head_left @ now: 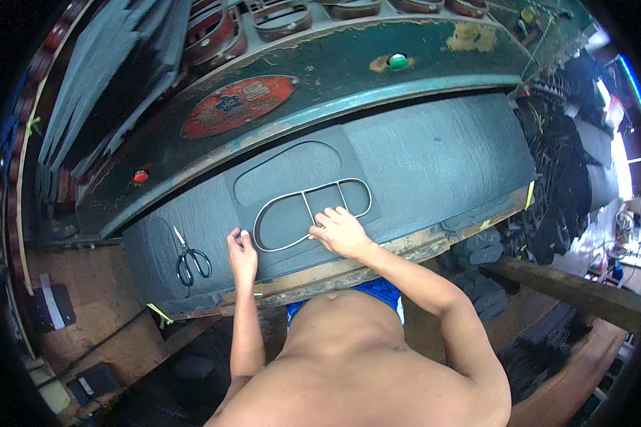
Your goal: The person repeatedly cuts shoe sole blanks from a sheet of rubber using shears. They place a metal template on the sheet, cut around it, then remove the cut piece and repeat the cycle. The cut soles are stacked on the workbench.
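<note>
A sole-shaped metal cutting die (286, 247) with two crossbars lies on a dark grey sheet (246, 206). My right hand (340, 233) grips the die by its near rim and longer crossbar, fingers curled round the metal. Beyond the die, a rounded sole outline (289, 171) is cut into the same sheet. Just left of the die, my left hand (243, 257) is closed, thumb and fingers pinched at the sheet's left edge; what is between them is hidden. Black-handled scissors (192, 263) rest on the dark work surface (441, 156), farther left, blades pointing away.
A green machine beam (349, 64) spans behind the surface, bearing a red button (141, 176) and a green button (397, 62). More cutting dies (281, 18) stand on top. Grey sheets (114, 78) are stacked at far left; dark scraps (566, 156) pile up on the right.
</note>
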`<action>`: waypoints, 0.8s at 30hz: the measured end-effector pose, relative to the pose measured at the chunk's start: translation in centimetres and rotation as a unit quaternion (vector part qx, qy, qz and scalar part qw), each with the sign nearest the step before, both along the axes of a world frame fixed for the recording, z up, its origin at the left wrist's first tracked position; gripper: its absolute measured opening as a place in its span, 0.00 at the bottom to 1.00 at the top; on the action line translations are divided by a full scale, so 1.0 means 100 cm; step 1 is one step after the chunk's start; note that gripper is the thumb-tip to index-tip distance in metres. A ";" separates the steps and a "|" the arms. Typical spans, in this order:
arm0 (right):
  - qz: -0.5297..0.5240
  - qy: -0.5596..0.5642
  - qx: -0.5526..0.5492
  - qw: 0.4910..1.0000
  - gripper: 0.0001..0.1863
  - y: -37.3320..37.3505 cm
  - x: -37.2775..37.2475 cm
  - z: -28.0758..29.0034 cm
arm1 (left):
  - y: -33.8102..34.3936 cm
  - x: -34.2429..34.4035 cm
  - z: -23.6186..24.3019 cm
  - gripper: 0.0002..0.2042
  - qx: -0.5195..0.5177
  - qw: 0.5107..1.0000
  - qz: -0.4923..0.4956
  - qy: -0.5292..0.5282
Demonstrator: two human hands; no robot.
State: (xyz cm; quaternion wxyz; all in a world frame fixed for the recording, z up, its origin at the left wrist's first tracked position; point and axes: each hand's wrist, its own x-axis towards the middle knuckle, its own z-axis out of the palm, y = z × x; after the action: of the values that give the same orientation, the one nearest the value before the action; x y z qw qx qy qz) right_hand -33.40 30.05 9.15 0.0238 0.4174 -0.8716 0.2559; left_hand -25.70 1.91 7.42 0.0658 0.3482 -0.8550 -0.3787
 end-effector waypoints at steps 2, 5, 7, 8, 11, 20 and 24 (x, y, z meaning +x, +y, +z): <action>0.001 -0.025 -0.036 0.999 0.09 0.002 0.001 0.008 | -0.001 -0.004 -0.003 0.18 0.056 0.998 0.012 0.038; -0.030 -0.116 -0.159 0.980 0.09 0.013 0.010 0.031 | -0.001 -0.005 -0.006 0.17 0.128 0.988 -0.055 0.072; -0.075 -0.215 -0.298 0.927 0.10 0.032 0.020 0.051 | -0.003 -0.010 -0.005 0.18 0.090 0.990 -0.111 -0.007; -0.110 -0.291 -0.370 0.875 0.12 0.044 0.026 0.061 | -0.003 -0.013 -0.003 0.19 0.156 0.983 -0.096 -0.001; -0.229 -0.437 -0.619 0.612 0.18 0.093 0.048 0.088 | 0.001 -0.026 0.008 0.19 0.251 0.964 -0.075 -0.037; -0.404 -0.234 -0.781 0.416 0.30 0.232 0.131 0.103 | 0.106 -0.092 0.062 0.14 0.378 0.899 -0.219 -0.006; -0.392 -0.211 -0.829 0.340 0.31 0.257 0.184 0.095 | 0.183 -0.114 0.087 0.13 0.349 0.885 -0.306 -0.029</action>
State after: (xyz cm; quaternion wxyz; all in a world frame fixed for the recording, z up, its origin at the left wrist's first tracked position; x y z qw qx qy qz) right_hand -15.03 55.78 18.63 0.2700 -0.2736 -0.2525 0.8879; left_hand -37.15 20.23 16.12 -0.2037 0.0808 -0.7329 -0.6441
